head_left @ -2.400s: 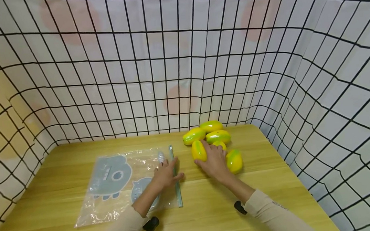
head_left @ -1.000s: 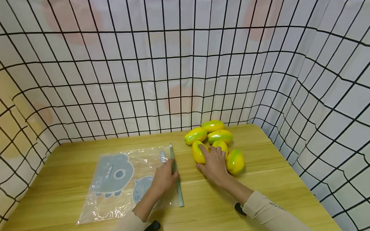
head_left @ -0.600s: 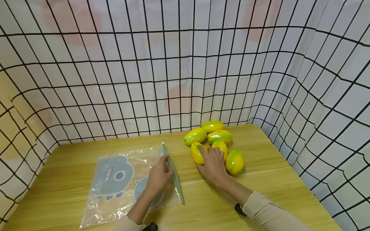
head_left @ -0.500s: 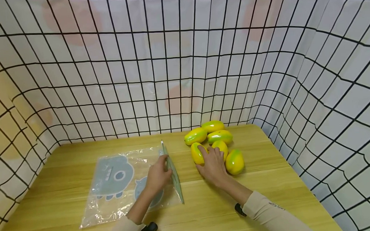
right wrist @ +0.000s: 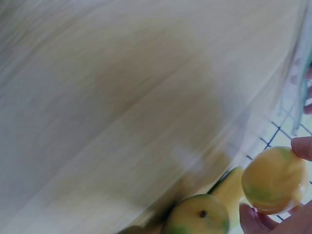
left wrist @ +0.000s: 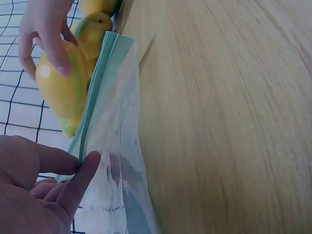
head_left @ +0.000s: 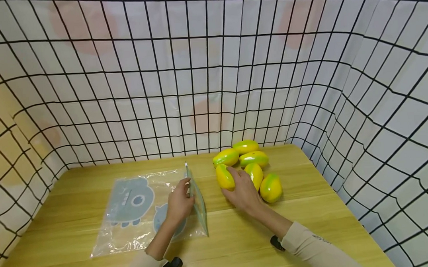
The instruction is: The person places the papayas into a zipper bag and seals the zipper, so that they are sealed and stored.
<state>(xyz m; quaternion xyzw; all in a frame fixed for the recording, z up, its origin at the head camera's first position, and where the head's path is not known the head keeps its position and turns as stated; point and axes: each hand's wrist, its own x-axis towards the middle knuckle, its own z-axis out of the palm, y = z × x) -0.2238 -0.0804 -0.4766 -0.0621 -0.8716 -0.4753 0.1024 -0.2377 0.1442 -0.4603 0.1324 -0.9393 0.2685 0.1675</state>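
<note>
A clear zip bag [head_left: 130, 241] with blue cartoon prints lies flat on the table, its green-edged mouth [left wrist: 100, 78] lifted on the right side. My left hand [head_left: 179, 202] pinches one lip of that mouth between thumb and fingers, and a gap shows between the two lips in the head view. My right hand [head_left: 244, 192] grips a yellow-green mango [head_left: 224, 177], also seen as the mango [right wrist: 274, 180] between fingers and thumb in the right wrist view. Close by my right hand lie another mango [head_left: 254, 175] and a larger-looking mango [head_left: 271, 188].
Behind the right hand, three mangoes [head_left: 226, 157] lie clustered near the back edge of the wooden table [head_left: 237, 252]. White walls with a black grid [head_left: 197, 82] rise behind and on both sides.
My left hand has gone from spread fingers on the bag's edge to pinching it, drawing the mouth up and leftward. My right hand has moved its mango slightly left, apart from the one beside it.
</note>
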